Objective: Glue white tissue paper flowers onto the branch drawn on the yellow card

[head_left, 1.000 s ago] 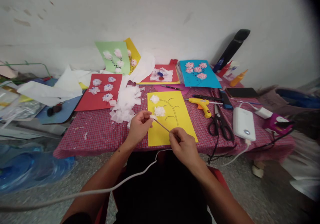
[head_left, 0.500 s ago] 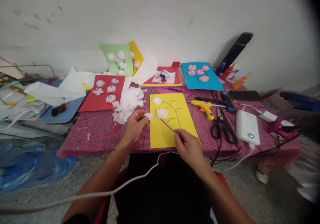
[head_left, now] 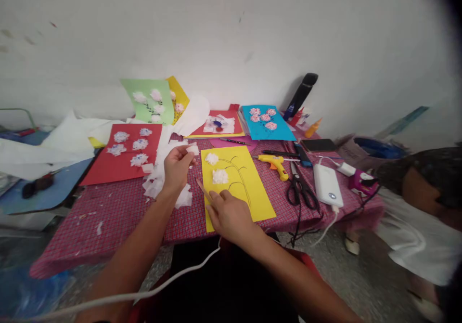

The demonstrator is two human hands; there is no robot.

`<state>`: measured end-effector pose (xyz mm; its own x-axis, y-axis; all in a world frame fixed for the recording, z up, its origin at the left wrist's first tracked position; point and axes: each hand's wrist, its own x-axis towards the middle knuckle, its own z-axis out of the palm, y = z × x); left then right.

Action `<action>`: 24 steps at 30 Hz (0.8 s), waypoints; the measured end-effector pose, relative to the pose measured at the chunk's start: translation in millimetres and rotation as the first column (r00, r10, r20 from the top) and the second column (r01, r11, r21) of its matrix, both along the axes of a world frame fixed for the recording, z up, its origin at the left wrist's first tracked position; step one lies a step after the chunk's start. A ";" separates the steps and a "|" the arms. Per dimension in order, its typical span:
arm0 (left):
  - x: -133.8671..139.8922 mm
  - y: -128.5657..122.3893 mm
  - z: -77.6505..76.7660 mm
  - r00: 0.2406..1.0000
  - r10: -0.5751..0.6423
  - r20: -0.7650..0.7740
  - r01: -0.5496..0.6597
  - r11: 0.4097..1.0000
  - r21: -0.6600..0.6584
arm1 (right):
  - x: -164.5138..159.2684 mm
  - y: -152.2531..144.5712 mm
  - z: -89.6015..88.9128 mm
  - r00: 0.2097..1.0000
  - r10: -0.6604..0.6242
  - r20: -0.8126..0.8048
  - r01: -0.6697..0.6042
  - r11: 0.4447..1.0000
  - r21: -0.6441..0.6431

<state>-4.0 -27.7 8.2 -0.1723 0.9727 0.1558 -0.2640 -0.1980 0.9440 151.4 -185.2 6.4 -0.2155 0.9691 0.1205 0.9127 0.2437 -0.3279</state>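
Observation:
My left hand (head_left: 178,168) is closed in a pinch on a small white paper square (head_left: 192,149), held up beside the left edge of a yellow sheet (head_left: 260,202). Between the fingers of my right hand (head_left: 233,215) is a thin stick (head_left: 204,190), its tip pointing up and left, apart from the paper square. Drawn stems run down the yellow sheet. Two ruffled white paper flowers are on it, an upper flower (head_left: 211,158) and a lower flower (head_left: 220,176). A heap of loose white paper squares (head_left: 185,199) lies partly hidden behind my left hand and forearm.
Right of the sheet lie a yellow glue gun (head_left: 275,164), black-handled scissors (head_left: 301,190) and a white power bank (head_left: 327,185). Finished flower sheets, one red (head_left: 104,166) and one blue (head_left: 283,126), lie around. A white cable (head_left: 173,274) crosses my lap. Another person (head_left: 422,217) is at the right.
My right hand has moved left and drawn the stick's tip away from the lower flower. My left hand still pinches the paper square. The view has swung right, bringing another person into sight.

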 end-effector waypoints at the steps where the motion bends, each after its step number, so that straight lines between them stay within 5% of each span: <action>1: -1.8 0.3 -4.0 1.000 0.002 -0.014 -0.002 1.000 -0.001 | 4.6 -4.2 -0.8 0.999 0.006 -0.038 -0.005 1.000 0.021; 6: -11.9 -2.9 -15.4 0.996 -0.039 -0.083 0.040 0.999 0.001 | 68.7 -2.6 -9.1 0.978 -0.111 -0.179 0.134 0.984 0.120; 13: -3.8 -6.0 -15.1 0.988 -0.076 -0.132 0.070 0.997 -0.044 | 186.9 49.9 0.8 0.856 -0.510 0.085 0.481 0.846 0.228; 18: -2.3 -5.9 -17.1 0.986 -0.073 -0.150 0.066 0.997 -0.051 | 203.9 63.9 -0.4 0.825 -0.493 0.277 0.515 0.857 -0.008; 24: -3.9 -3.6 -20.7 0.982 -0.090 -0.168 0.081 0.995 -0.062 | 202.0 80.3 -1.9 0.803 -0.480 0.354 0.551 0.824 -0.134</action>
<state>-8.0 -31.2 -12.4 -0.0639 0.9905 0.1215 -0.1122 -0.1281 0.9854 353.4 -104.9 4.4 0.3338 0.9379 -0.0948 0.9416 -0.3365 -0.0134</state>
